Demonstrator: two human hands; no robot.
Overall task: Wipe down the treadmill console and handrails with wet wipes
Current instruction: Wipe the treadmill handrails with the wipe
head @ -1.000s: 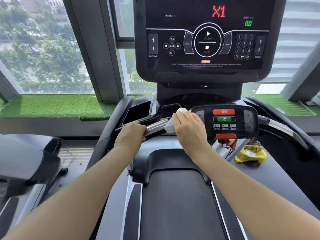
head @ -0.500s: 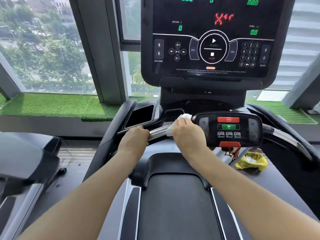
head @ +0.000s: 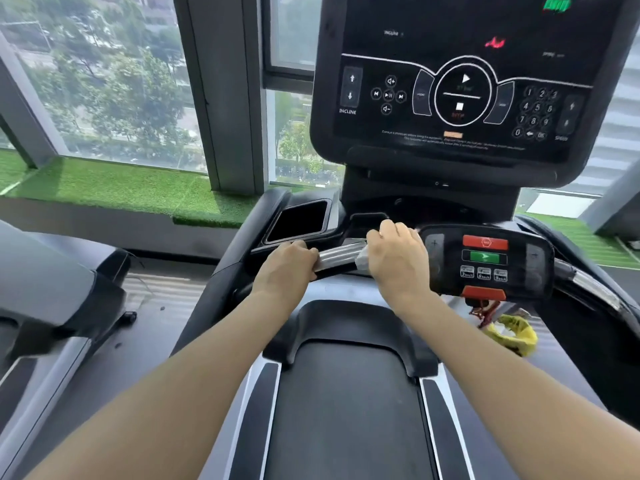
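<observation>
While both hands sit on the silver handrail (head: 337,259) at frame centre, the right one rubs it w/ a wet wipe (head: 362,260).

Left hand (head: 285,266) has its fingers wrapped round the bar's left end, same spot as 0.5 s ago; right hand (head: 398,259) is clenched on the wipe, pressing it to the rail just left of the lower control panel (head: 485,259). Only a grey-white scrap of wipe shows under the palm now, vs. a bigger white tuft poking out above the knuckles 0.5 s ago. View has swung left & closer, so the console (head: 460,91) sits upper right, its readouts blurred. Yellow wrapper (head: 516,336) lies on the deck, right of centre, below a red cord (head: 483,313).
</observation>
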